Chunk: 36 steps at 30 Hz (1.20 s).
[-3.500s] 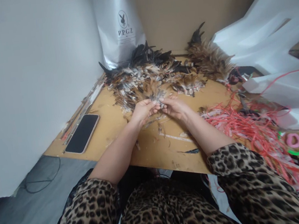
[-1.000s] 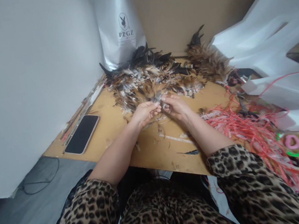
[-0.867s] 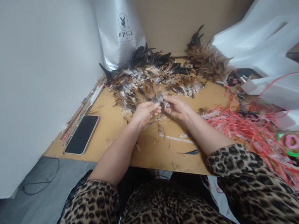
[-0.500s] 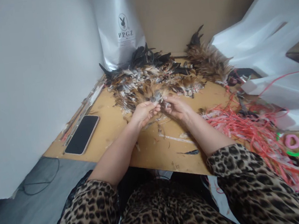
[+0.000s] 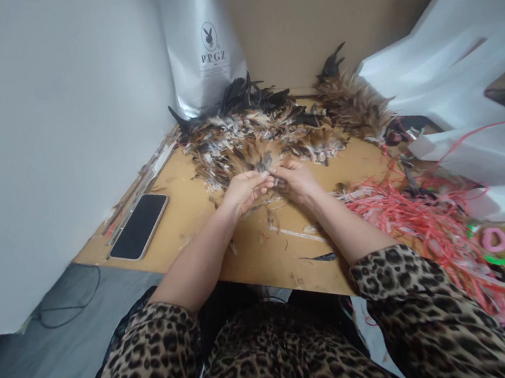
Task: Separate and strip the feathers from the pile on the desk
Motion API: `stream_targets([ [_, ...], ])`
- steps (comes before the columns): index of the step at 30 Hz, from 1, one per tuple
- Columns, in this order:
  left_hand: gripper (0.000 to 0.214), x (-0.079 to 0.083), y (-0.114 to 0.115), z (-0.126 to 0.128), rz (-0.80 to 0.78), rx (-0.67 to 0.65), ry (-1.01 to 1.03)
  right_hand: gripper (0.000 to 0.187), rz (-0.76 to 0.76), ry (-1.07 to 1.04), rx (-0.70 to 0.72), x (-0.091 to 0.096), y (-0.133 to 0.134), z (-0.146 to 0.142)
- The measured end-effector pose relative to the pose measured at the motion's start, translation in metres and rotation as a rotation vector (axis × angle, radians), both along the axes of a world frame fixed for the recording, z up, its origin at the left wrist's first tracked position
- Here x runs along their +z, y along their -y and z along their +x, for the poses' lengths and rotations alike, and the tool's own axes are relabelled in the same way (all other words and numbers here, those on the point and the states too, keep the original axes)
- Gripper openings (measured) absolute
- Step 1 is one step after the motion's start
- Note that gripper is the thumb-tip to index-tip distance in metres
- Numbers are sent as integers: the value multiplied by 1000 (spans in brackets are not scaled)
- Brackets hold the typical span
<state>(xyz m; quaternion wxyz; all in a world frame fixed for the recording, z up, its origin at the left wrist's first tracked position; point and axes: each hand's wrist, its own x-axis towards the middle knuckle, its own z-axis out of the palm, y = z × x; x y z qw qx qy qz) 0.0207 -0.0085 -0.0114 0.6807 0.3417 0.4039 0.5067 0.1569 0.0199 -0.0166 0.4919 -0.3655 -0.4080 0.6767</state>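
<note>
My left hand [image 5: 244, 190] and my right hand [image 5: 296, 181] meet at the near edge of a heap of brown, black and white feathers [image 5: 258, 128] on a yellowish wooden table [image 5: 201, 220]. Both hands are closed in a pinch on a small tuft of feathers [image 5: 266, 164] held between their fingertips. The tuft's quill ends are hidden inside the fingers. Leopard-print sleeves cover both my upper arms.
A black phone [image 5: 138, 226] lies face up at the table's left. A silver PPGZ bag [image 5: 204, 41] stands behind the heap. A second feather bundle [image 5: 352, 100] lies at back right. Tangled red strings [image 5: 415, 215] and white bags [image 5: 463, 74] fill the right side.
The hands have stayed at the same spot by the heap. The right hand's fingers have closed in tighter against the left hand's fingertips on the tuft.
</note>
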Motion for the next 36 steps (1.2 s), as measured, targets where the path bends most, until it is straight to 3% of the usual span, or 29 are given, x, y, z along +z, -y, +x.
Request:
stream_targets([
  [6,12,0,2,0,14,2,-64,30,74,2,6,-2,-2,-1],
  [15,12,-2,3,3,-32,-96,13,26,276,148,-249,1,0,-2],
  [21,7,-4,3,7,-27,-42,47,25,295,163,-237,4,4,-4],
  [28,5,2,3,7,-41,42,60,28,218,117,-220,5,4,-4],
  [36,9,0,-1,5,-34,113,49,28,277,98,-76,4,5,-2],
])
